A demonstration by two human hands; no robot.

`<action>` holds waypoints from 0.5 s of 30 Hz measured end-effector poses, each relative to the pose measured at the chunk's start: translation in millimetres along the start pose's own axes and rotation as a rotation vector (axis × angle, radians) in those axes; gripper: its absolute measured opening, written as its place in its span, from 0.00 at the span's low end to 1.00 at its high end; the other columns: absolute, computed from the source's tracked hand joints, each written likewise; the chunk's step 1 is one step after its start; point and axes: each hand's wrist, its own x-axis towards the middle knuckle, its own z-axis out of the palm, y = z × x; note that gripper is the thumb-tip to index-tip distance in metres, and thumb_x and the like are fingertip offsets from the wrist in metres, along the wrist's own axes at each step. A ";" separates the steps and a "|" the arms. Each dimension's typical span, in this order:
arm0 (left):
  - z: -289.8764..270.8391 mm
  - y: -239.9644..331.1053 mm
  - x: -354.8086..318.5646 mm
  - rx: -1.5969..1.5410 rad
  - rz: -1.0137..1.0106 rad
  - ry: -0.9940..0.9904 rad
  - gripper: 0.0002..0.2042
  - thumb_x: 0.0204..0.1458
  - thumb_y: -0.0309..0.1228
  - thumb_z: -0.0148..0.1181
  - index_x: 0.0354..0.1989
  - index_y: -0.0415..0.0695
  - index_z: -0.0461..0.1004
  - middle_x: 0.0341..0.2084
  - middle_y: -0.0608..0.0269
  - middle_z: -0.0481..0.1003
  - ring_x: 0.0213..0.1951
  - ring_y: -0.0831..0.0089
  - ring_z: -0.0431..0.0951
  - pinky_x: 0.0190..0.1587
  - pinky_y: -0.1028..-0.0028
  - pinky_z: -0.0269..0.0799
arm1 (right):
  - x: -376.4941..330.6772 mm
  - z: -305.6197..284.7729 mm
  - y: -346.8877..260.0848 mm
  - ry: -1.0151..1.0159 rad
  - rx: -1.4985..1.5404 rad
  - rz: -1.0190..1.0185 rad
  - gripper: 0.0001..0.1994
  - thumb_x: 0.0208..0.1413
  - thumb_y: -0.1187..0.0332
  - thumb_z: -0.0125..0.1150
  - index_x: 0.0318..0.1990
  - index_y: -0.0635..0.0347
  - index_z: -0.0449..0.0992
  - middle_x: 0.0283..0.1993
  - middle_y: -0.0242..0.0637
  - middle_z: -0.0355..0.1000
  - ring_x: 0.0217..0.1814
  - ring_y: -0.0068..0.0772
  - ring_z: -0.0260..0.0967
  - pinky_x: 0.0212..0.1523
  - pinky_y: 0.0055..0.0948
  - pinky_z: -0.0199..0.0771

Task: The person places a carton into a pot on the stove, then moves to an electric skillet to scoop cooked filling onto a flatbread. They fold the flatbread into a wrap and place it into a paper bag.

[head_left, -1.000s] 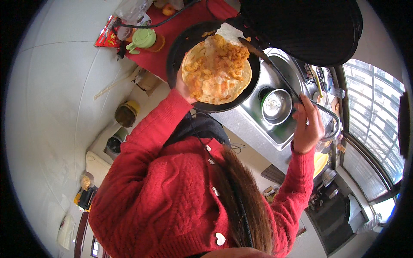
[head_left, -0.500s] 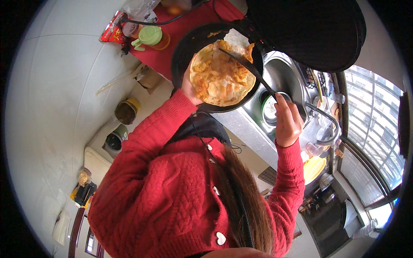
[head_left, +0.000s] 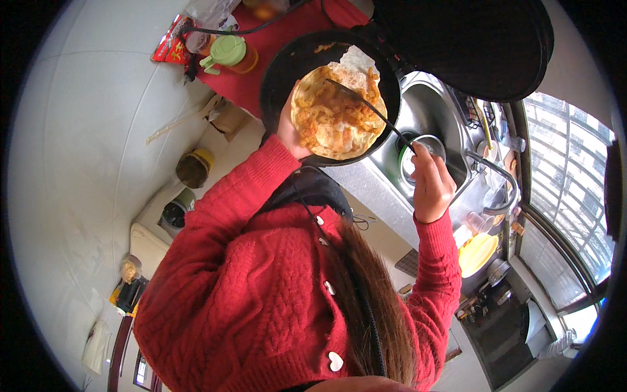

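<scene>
Pale walling (head_left: 85,130) stands left of a red-covered counter (head_left: 245,95). Next, the left hand (head_left: 289,130), fingers mostly hidden, holds 1 topped flatbread (head_left: 339,134) by its left edge over a black pan (head_left: 277,85); a dark utensil (head_left: 390,127) crosses it, gripped by the curled right hand (head_left: 432,186).

Rough knit sweater (head_left: 261,281), glossy metal sink (head_left: 418,108), smooth spatula (head_left: 356,97), shiny faucet (head_left: 501,171)

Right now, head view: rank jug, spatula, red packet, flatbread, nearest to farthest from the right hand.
From the right hand:
1. Spatula: in its grip.
2. Flatbread: to its left, at the left hand.
3. Jug: farther left, green-lidded.
4. Red packet: farthest left, past the jug.
</scene>
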 end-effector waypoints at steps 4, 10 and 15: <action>-3.9 2.3 -1.5 0.002 0.027 0.024 0.26 0.60 0.51 0.39 0.61 0.47 0.61 0.57 0.57 0.66 0.57 0.61 0.67 0.59 0.59 0.62 | 3.8 -5.0 -2.1 0.022 0.122 0.169 0.13 0.51 0.85 0.52 0.43 0.66 0.76 0.26 0.36 0.71 0.20 0.21 0.67 0.22 0.20 0.67; -5.5 8.6 -5.5 0.031 0.071 -0.070 0.25 0.62 0.48 0.38 0.61 0.45 0.60 0.57 0.57 0.65 0.57 0.61 0.67 0.59 0.59 0.63 | 8.1 -27.5 2.8 0.195 0.101 0.244 0.14 0.50 0.85 0.52 0.44 0.65 0.76 0.25 0.36 0.71 0.20 0.20 0.67 0.23 0.19 0.68; -4.0 10.2 -8.6 0.025 0.079 -0.113 0.24 0.62 0.46 0.37 0.62 0.45 0.59 0.57 0.56 0.65 0.57 0.61 0.67 0.59 0.59 0.63 | 8.4 -16.8 6.4 0.184 0.060 0.194 0.15 0.48 0.86 0.53 0.44 0.65 0.76 0.26 0.37 0.72 0.20 0.21 0.68 0.22 0.19 0.68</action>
